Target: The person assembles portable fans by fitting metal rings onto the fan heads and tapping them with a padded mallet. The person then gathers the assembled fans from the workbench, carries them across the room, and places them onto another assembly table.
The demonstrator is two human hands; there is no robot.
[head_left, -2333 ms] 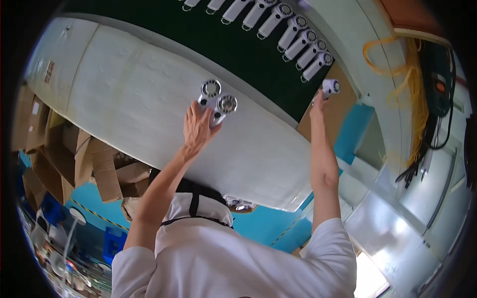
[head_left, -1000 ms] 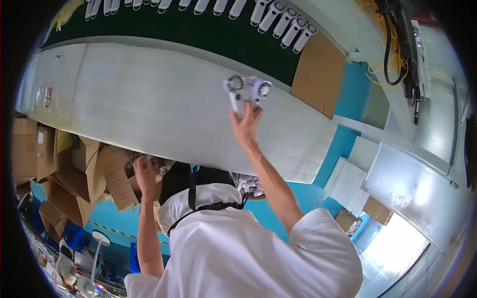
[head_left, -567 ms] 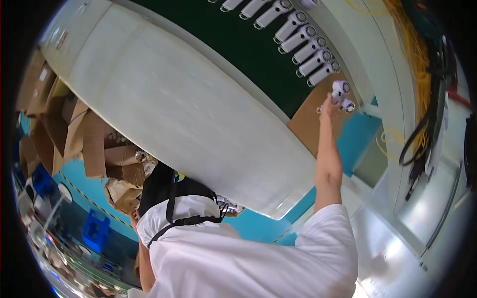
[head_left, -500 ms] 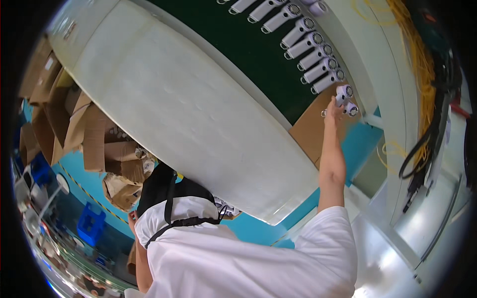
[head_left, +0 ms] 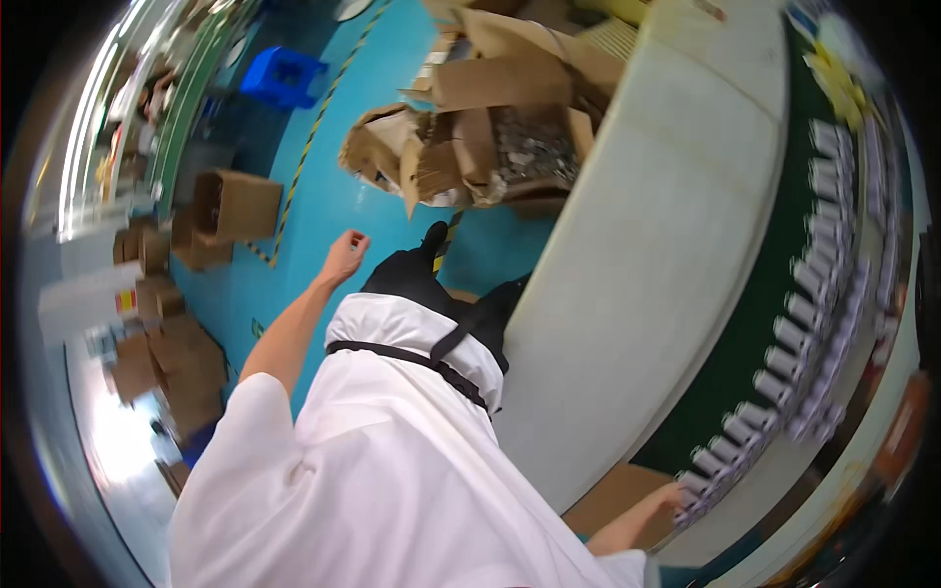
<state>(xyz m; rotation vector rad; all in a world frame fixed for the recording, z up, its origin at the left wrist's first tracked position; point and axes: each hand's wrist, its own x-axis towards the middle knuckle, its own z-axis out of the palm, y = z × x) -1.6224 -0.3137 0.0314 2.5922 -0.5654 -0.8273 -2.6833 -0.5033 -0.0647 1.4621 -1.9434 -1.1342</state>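
Observation:
My right hand [head_left: 670, 497] reaches to the near end of a row of small white handheld fans [head_left: 769, 387]. Its fingers are closed on a handheld fan [head_left: 689, 502] there; blur and the neighbouring fans partly hide the grip. The fans lie side by side along a dark green belt [head_left: 730, 377], round heads toward the far right side. My left hand [head_left: 346, 257] hangs out over the blue floor, away from the bench, its fingers loosely curled with nothing visible in them.
A long white bench surface [head_left: 627, 265] runs beside me. Brown cardboard [head_left: 613, 505] lies at the belt's near end. Opened cartons [head_left: 510, 88] with small parts stand by the bench. A blue stool [head_left: 282, 78] and more boxes [head_left: 235, 206] are on the floor [head_left: 392, 59] at left.
The view has swung round toward the left, showing more floor and boxes. My left hand, earlier mostly behind my body, now extends outward. My right hand remains at the near end of the fans.

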